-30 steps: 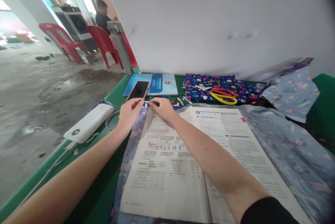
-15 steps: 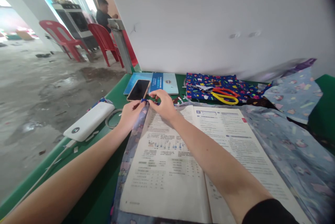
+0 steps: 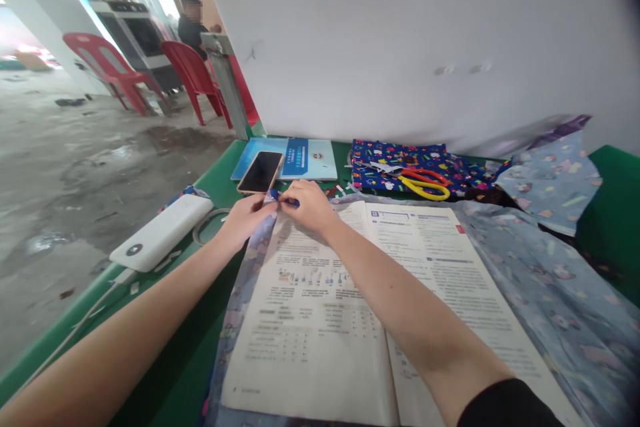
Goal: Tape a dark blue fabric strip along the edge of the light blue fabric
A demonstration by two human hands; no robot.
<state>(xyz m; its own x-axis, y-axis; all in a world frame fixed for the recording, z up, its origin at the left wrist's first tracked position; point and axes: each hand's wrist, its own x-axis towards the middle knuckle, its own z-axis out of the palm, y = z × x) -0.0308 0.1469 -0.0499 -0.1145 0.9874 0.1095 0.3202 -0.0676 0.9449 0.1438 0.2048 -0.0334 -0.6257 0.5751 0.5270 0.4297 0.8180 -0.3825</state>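
An open book [image 3: 305, 374] with printed pages lies on a translucent bluish patterned cover sheet [image 3: 565, 274], which shows along its left side and spreads out to the right. At the book's top left corner, my left hand [image 3: 247, 219] pinches the edge of the sheet. My right hand [image 3: 311, 208] is closed right beside it, thumb and fingertips pressed on the same corner. Dark blue material shows between the fingertips; how it is folded is too small to make out. The right forearm crosses over the pages.
Beyond my hands lie a phone [image 3: 261, 171] and a blue booklet [image 3: 320, 159]. Yellow-and-red-handled scissors [image 3: 425, 188] rest on dark blue patterned cloth [image 3: 370, 150]. A white power bank [image 3: 163, 234] with a cable sits at the left table edge. A white board [image 3: 390, 34] stands behind; a person [image 3: 191, 27] sits far off.
My right hand has lowered and its fingers have closed in on the corner next to my left hand. The view has shifted slightly.
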